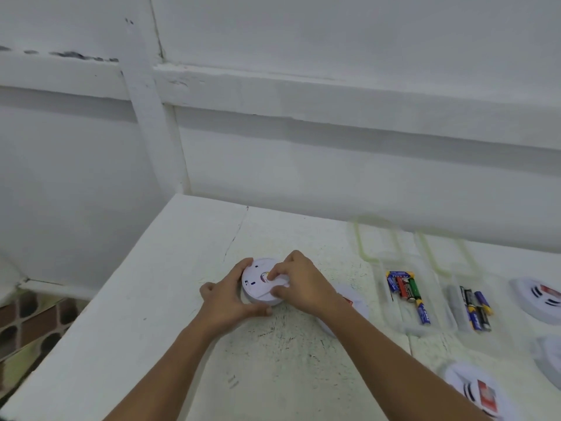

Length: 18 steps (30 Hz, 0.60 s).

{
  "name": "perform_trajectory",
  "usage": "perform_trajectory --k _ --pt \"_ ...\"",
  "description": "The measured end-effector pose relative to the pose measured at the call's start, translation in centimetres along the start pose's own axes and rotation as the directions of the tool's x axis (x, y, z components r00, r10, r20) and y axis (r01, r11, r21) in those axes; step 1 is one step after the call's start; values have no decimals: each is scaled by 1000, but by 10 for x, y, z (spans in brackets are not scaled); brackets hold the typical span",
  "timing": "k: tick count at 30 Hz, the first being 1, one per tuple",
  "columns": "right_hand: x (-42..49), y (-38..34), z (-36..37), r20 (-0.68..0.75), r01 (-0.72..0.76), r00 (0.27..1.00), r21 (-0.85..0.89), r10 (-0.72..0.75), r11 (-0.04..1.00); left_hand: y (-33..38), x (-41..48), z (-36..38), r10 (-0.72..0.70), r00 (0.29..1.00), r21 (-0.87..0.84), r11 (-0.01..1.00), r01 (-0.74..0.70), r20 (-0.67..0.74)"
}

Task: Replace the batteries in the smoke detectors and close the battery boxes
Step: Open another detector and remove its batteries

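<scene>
Weight looks slight and the shell slick on the round white plastic smoke detector [258,287], lying back-up toward the counter's [182,299] left edge, so hold it by the rim. Your left hand [226,299] curls round that rim; your right hand's [299,284] bent fingers [277,273] pinch at its back, hiding the battery box.

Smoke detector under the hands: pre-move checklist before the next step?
1. Smoke detector lies back-up on the table: ok.
2. Left hand grips its rim to steady it: ok.
3. Right hand has its fingertips at the battery box: ok.
4. Battery box closed: cannot tell, fingers cover it.
5. Batteries lie in trays to the right: ok.
6. Which tray holds the fresh ones: cannot tell.
</scene>
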State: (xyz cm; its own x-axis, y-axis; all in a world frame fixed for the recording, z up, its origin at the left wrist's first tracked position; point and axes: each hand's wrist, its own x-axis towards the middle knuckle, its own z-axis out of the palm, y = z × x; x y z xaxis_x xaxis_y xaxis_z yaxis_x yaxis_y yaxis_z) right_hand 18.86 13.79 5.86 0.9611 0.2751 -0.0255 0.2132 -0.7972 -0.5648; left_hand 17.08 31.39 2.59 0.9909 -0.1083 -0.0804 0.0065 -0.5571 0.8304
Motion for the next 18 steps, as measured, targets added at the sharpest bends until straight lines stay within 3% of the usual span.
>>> perform_trajectory --k 3,7,11,18 --pt "2 -5 -2 30 89 996 -156 -85 984 3 6 -1 32 999 25 999 -32 6" --pt "4 -11 -3 122 173 981 -169 -153 970 6 15 -5 70 994 63 995 -76 86" --pt "5 -12 -5 145 160 980 -142 -139 977 3 29 -4 100 990 147 983 -113 95" --pt "16 -9 2 135 145 984 -232 -115 962 -14 50 3 198 972 42 978 -205 130"
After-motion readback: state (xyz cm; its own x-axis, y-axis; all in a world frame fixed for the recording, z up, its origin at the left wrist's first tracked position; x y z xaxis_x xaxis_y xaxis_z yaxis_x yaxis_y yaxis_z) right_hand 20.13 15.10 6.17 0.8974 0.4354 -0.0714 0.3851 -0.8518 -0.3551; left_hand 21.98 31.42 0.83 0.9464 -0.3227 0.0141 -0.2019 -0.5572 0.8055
